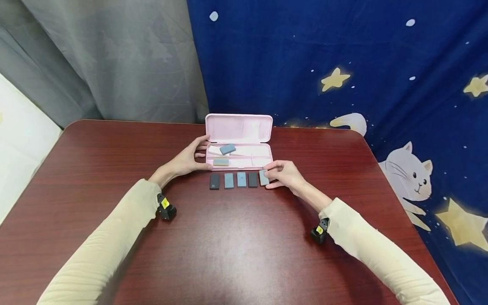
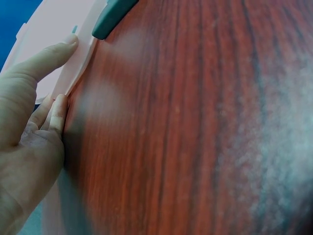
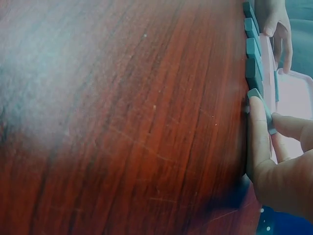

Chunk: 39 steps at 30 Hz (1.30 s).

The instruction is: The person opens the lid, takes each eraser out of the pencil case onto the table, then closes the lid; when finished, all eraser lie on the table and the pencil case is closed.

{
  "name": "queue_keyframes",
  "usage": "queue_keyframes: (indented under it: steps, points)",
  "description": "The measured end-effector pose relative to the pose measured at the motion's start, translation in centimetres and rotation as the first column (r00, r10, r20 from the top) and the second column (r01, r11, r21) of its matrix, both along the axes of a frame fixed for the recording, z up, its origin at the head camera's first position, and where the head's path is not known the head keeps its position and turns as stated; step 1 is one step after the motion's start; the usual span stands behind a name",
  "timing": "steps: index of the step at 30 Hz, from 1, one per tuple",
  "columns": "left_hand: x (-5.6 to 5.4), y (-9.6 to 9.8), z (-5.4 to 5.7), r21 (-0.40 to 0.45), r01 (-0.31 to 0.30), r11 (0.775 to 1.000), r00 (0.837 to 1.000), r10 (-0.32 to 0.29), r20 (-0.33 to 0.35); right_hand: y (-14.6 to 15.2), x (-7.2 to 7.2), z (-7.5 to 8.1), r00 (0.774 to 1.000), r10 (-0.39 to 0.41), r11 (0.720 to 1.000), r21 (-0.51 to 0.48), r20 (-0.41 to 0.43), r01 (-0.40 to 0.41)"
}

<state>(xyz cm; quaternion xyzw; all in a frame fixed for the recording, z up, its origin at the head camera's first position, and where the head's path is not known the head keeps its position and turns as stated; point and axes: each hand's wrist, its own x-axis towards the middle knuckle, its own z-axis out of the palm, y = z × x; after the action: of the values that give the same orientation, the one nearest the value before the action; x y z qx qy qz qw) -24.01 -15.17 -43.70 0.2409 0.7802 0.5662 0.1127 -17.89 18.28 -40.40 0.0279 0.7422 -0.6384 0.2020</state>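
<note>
Two hands are ours: left hand [image 1: 183,162] touches the case [image 1: 238,129] at its left end, thumb and fingers apart, and past four blocks [image 1: 241,180] before it we pinch a pale block [image 1: 263,178], long axis caseward, in the nearer right hand [image 1: 288,175].

Bright head view: pale glare on the wood-grain tabletop [image 1: 236,241], near middle; soft shadow beside the left sleeve [image 1: 114,235]; wrist views hazy.

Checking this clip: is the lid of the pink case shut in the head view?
No, the lid stands raised at the back of the pink case, leaving its compartments uncovered.
</note>
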Motion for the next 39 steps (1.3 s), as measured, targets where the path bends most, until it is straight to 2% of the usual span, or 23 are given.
queue_keyframes:
  steps: [9,22,39]
  points:
    - [-0.01,0.07,0.09,0.006,0.006,1.000,1.000,-0.006,0.000,-0.38,0.21,0.02,0.989,0.006,0.986,0.167,-0.148,0.019]
    - [0.03,0.11,0.10,0.008,0.008,1.000,1.000,-0.008,-0.011,-0.36,0.37,0.30,0.986,0.023,0.965,0.263,-0.165,0.021]
    - [0.14,0.04,0.06,0.004,0.000,1.000,1.000,0.000,-0.011,-0.18,0.59,0.14,0.984,0.030,0.964,0.264,-0.177,0.018]
